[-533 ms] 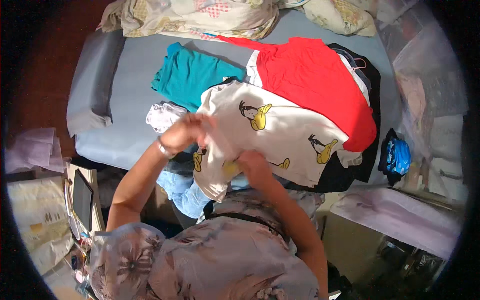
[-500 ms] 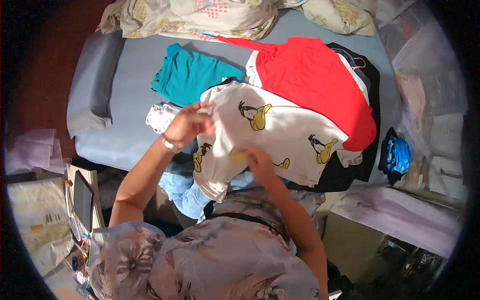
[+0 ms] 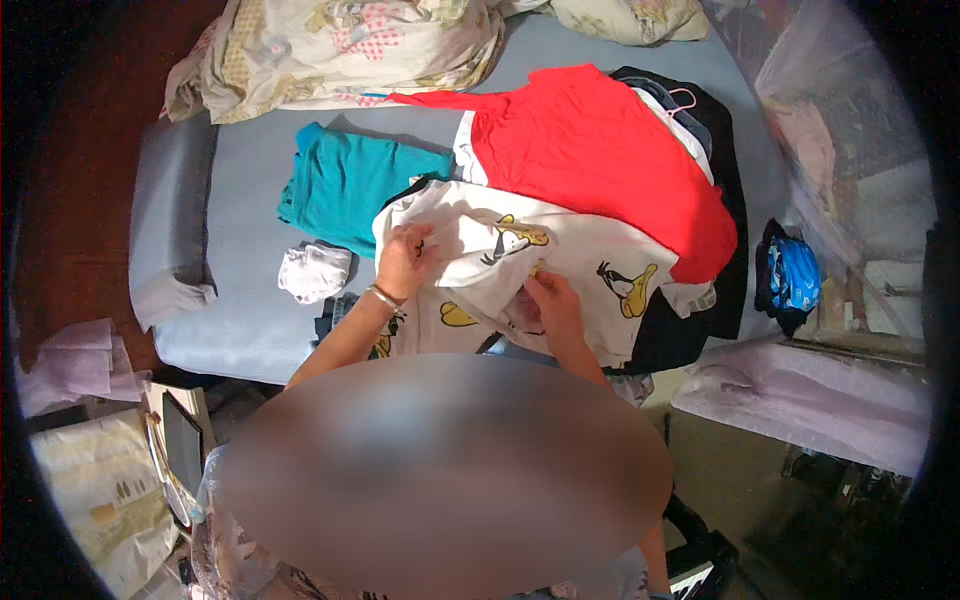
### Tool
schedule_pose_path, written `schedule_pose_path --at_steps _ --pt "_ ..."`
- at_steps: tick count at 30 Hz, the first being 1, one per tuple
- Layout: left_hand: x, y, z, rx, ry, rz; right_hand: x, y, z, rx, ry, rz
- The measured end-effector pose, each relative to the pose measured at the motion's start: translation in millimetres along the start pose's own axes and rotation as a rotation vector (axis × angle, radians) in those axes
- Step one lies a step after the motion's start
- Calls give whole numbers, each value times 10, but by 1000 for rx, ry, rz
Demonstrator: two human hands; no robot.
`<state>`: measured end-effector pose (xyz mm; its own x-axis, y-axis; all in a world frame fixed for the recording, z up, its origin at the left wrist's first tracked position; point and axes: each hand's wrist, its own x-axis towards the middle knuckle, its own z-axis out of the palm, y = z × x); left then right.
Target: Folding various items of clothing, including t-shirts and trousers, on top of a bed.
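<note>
A white garment (image 3: 590,235) printed with yellow-billed black-and-white ducks lies spread in front of me, its near part bunched. My right hand (image 3: 555,308) pinches a fold of it near the middle, raising the cloth a little. At the garment's left side, my left hand (image 3: 404,262) has its fingers curled onto the fabric and grips it. A bracelet circles the left wrist. Beyond the left hand lies a folded teal garment (image 3: 365,180), and to its left a small folded whitish cloth (image 3: 314,273). A red long-sleeved top (image 3: 590,150) lies beyond the white garment.
Everything rests on a grey-blue bed (image 3: 245,240). Patterned bedding (image 3: 350,50) is heaped at the far side. Black clothing (image 3: 690,325) and a pink hanger (image 3: 682,98) show at the right, near a blue bundle (image 3: 793,272). A blurred oval hides the lower middle.
My right hand has moved right and up and now holds a raised fold. My left hand has come down onto the white garment, whose near part is now gathered upward. The view has shifted.
</note>
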<state>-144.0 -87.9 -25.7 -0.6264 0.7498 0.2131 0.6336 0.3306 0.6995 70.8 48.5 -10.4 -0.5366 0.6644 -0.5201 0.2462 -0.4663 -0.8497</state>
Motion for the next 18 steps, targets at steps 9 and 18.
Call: schedule_pose_path --at_steps 9,18 --pt "-295 113 -118 -34 -355 223 129 -81 97 -41 -122 -77" --pt "-546 26 -332 -718 82 -487 -522 235 258 -909 -670 -768"
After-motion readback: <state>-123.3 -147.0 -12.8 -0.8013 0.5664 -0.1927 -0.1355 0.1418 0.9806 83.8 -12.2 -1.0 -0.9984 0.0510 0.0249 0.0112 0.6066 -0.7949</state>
